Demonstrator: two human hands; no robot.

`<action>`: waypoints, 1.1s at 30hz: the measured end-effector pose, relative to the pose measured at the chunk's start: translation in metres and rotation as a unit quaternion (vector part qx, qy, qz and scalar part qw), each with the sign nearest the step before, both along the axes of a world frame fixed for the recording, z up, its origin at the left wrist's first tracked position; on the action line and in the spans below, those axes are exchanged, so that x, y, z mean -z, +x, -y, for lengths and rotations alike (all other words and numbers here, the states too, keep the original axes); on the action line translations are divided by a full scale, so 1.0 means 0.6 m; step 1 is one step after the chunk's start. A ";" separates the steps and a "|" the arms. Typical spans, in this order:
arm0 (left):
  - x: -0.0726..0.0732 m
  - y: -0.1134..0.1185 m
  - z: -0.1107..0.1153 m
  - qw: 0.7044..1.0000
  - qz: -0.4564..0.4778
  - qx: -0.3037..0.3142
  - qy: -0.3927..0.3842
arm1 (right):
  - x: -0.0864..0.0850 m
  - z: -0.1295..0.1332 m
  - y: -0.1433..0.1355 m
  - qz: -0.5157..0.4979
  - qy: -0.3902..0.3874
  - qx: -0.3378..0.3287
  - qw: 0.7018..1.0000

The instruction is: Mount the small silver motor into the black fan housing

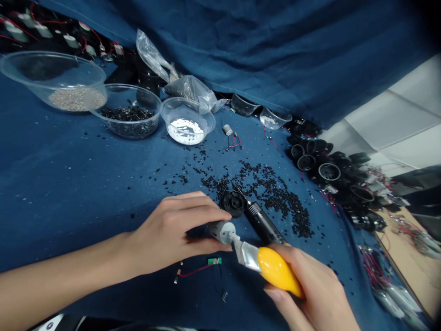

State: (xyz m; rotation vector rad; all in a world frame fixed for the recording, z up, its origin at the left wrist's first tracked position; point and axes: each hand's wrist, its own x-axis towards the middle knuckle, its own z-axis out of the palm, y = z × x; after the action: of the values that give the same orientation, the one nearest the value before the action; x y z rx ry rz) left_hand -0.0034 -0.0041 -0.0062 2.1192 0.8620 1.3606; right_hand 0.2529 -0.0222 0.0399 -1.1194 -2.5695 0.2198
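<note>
Yellow-handled tool [265, 264] meets pinched motor [220, 231].

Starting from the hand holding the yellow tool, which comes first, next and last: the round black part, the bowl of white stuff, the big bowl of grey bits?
From the right hand:
1. Round black plastic part, just ahead.
2. Small clear bowl of white bits, farther back, middle.
3. Large clear bowl of grey bits, far back left.

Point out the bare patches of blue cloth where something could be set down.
Widest bare stretch: blue cloth between the three clear bowls and the left hand. Another strip lies near the bottom edge, below the small green board. Crowded: the scattered black bits right of centre, and the pile of black housings at the right edge.
</note>
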 end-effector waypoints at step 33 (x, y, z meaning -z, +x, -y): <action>-0.013 0.013 0.019 0.997 0.009 0.051 -0.056 | 0.002 -0.005 0.018 -0.027 -0.019 0.181 0.983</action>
State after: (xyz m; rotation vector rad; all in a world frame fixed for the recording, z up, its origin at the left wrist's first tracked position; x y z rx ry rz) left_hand 0.0041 -0.0153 0.0017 2.0345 0.7928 1.2478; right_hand 0.2635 -0.0193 0.0390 -1.5441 -2.2707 0.2079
